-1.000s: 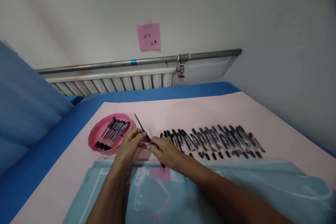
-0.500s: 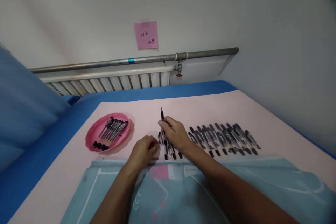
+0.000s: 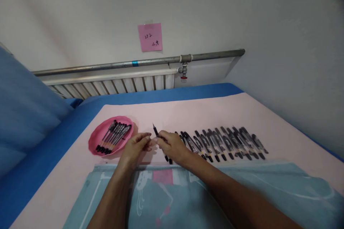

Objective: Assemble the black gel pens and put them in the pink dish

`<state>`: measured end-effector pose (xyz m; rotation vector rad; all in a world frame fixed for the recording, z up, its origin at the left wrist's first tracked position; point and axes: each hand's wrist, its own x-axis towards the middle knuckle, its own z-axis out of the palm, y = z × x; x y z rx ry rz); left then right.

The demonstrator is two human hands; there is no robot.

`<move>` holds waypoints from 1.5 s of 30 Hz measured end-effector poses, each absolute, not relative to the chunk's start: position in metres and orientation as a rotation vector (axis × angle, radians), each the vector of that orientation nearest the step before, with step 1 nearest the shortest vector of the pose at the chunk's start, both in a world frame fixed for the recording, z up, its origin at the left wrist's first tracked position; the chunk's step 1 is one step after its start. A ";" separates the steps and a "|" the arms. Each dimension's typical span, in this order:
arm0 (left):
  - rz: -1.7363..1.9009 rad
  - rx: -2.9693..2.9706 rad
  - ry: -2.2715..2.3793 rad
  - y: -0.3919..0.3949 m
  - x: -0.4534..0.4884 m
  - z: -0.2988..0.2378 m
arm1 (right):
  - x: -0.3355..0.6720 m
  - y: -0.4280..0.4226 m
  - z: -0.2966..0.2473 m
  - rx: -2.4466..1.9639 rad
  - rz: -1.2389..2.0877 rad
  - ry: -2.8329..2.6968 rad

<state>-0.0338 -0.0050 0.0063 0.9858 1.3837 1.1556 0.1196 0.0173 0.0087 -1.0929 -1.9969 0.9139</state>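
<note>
My right hand [image 3: 172,146] is closed round an uncapped black pen [image 3: 155,130], whose bare point leans up and to the left. Just left of it, my left hand [image 3: 136,147] has its fingers pinched together near the pen; what they hold, if anything, is too small to make out. A row of clear-barrelled black pens [image 3: 216,143] lies side by side, starting under my right hand and running off to the right. Several more pens [image 3: 115,136] rest in a pink scalloped dish [image 3: 92,139], a short way left of my left hand.
A pink sheet [image 3: 161,112] covers the blue surface [image 3: 150,94]. Nearest me lies a light blue printed cloth [image 3: 107,193] under my forearms. Behind are a radiator [image 3: 120,83], a metal pipe [image 3: 102,68] and a pink note [image 3: 150,37] on the wall. Blue fabric [image 3: 27,107] hangs at left.
Both hands have moved left, toward the dish. The pen in my right hand has gone with it and now tilts left. More of the row of pens shows beside my right hand.
</note>
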 end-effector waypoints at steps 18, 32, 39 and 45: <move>1.361 0.481 1.030 -0.006 -0.041 0.019 | 0.109 0.001 0.000 -0.947 1.001 -2.141; 1.328 0.539 1.053 -0.007 -0.033 0.012 | 0.107 0.003 -0.004 -1.066 1.035 -2.087; 1.335 0.543 1.063 -0.007 -0.030 0.012 | 0.107 0.003 -0.005 -1.058 1.002 -2.111; 1.345 0.532 1.074 -0.007 -0.026 0.008 | 0.107 0.003 -0.005 -1.060 0.943 -2.146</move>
